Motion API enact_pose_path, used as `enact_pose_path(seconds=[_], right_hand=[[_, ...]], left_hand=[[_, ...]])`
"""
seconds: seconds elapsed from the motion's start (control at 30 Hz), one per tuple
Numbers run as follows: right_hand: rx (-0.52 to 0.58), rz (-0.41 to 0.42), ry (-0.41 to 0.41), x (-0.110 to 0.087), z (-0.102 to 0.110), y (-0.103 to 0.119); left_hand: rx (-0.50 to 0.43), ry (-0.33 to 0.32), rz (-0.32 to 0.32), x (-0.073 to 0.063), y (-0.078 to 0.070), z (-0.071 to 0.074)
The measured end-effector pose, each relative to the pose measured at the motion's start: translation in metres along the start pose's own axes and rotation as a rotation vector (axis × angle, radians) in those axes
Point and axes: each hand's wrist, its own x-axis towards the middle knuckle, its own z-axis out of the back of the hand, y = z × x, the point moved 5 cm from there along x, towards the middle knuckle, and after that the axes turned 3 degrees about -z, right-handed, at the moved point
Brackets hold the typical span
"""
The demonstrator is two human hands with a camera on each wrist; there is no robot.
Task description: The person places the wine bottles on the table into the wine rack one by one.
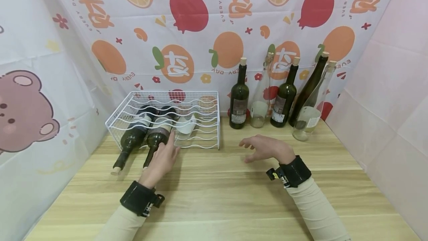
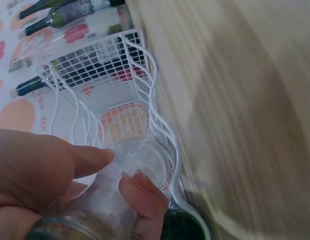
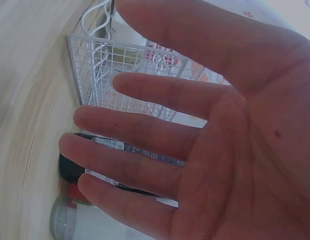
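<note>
My left hand (image 1: 163, 158) is at the front of the white wire rack (image 1: 219, 129). In the left wrist view, its thumb and curled fingers lie around a clear glass bottle (image 2: 147, 162). That bottle lies in the rack with its white label (image 1: 185, 125) partly behind the wires; its neck is mostly hidden by the hand. Left of it, two corked dark green wine bottles (image 1: 131, 138) lie with their necks toward me. My right hand (image 1: 267, 148) hovers over the table, fingers spread and holding nothing, in front of the standing bottles.
Several corked bottles stand right of the rack along the back: a dark green one (image 1: 239, 101) nearest it, a clear one (image 1: 260, 111), and another clear one (image 1: 305, 122) far right. A fruit-print cloth (image 1: 207, 18) hangs behind the wooden table (image 1: 214, 196).
</note>
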Motion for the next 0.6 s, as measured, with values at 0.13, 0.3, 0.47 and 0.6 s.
enact_pose_path(seconds=[0.13,0.3,0.47,0.6], right_hand=[[0.009,-0.014,0.001,0.0,-0.001,-0.001],[0.012,-0.03,0.001,0.001,-0.002,-0.003],[0.012,-0.034,0.002,0.002,-0.002,-0.003],[0.014,-0.035,0.002,0.001,-0.001,-0.003]], left_hand=[[-0.003,-0.007,0.006,0.003,0.002,-0.005],[-0.005,-0.021,0.018,0.007,0.005,-0.011],[-0.024,-0.002,0.039,0.011,0.004,-0.015],[-0.035,0.012,0.059,0.014,0.001,-0.017]])
